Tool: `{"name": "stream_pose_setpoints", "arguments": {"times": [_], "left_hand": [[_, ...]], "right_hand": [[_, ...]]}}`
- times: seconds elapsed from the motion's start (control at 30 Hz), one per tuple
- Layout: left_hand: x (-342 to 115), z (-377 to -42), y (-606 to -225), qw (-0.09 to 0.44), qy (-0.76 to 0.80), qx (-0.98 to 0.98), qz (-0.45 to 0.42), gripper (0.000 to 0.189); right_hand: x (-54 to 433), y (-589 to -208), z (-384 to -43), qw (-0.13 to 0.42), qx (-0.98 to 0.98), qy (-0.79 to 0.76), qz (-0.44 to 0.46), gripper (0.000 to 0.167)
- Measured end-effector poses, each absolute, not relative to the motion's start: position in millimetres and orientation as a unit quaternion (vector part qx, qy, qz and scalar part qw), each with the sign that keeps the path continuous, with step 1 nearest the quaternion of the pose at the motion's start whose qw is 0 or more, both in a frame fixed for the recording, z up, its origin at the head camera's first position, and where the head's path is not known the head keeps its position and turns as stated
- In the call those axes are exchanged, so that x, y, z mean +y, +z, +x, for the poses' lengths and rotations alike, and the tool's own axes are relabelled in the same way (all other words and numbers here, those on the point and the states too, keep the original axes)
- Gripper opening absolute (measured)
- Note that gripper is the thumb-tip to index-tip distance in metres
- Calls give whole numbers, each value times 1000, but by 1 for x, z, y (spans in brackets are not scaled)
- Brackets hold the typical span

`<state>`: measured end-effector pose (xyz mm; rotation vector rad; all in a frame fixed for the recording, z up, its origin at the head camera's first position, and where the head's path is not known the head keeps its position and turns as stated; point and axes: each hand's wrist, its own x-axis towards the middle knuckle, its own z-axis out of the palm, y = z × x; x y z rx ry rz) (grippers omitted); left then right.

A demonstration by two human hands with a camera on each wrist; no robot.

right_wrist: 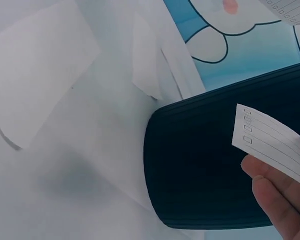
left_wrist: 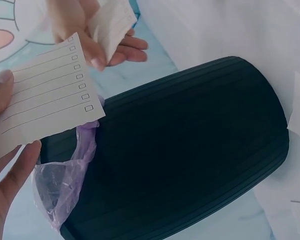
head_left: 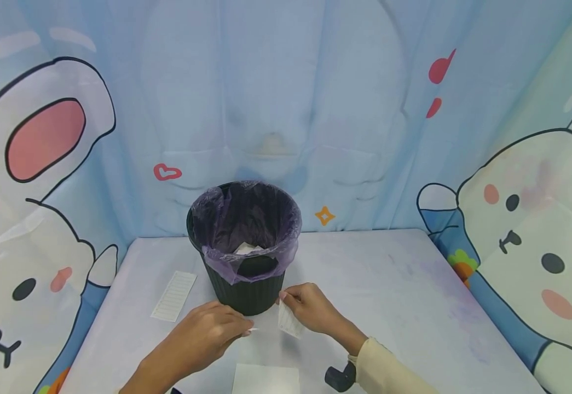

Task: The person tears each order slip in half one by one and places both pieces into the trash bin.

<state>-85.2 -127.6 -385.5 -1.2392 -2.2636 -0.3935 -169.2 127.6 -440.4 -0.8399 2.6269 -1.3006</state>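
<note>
In front of the black bin (head_left: 246, 290), my left hand (head_left: 212, 334) pinches a piece of lined checklist paper (left_wrist: 44, 95); the head view shows only its thin white edge. My right hand (head_left: 312, 309) holds another lined paper piece (head_left: 289, 322) between thumb and fingers, its lower end hanging down. Small printed checkboxes run along the edge of the right piece (right_wrist: 270, 140) in the right wrist view. A purple plastic liner (head_left: 286, 254) is folded over the bin's rim, and white paper (head_left: 248, 248) lies inside. The two hands are apart.
A lined paper strip (head_left: 174, 296) lies on the white table (head_left: 374, 290) left of the bin. A blank white sheet (head_left: 266, 378) lies at the near edge. Behind the bin hangs a blue cartoon curtain (head_left: 276, 98). A black device (head_left: 340, 377) sits by the right wrist.
</note>
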Motion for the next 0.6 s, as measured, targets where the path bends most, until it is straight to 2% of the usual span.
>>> {"name": "stream_pose_setpoints", "arguments": {"times": [0.23,0.43,0.47,0.53,0.57,0.6], "left_hand": [[-134,-88,-381,289,-144,-827,-460,24],[-142,-91,-369,311,-150,-830,-439,33],[-144,-91,-366,315,-152,-829,-436,32],[-149,-93,-359,324,-157,-827,-431,17],[-151,-93,-356,331,-158,-825,-430,15],[-153,-94,-352,338,-161,-822,-429,20]], "right_hand": [[138,-425,-164,12,852,-436,-291,23],[148,-404,-158,-29,814,-467,-345,24],[149,-400,-156,-36,805,-473,-356,24],[151,-392,-154,-57,793,-476,-376,23],[152,-387,-153,-69,787,-476,-386,23],[153,-382,-152,-83,781,-475,-396,23]]}}
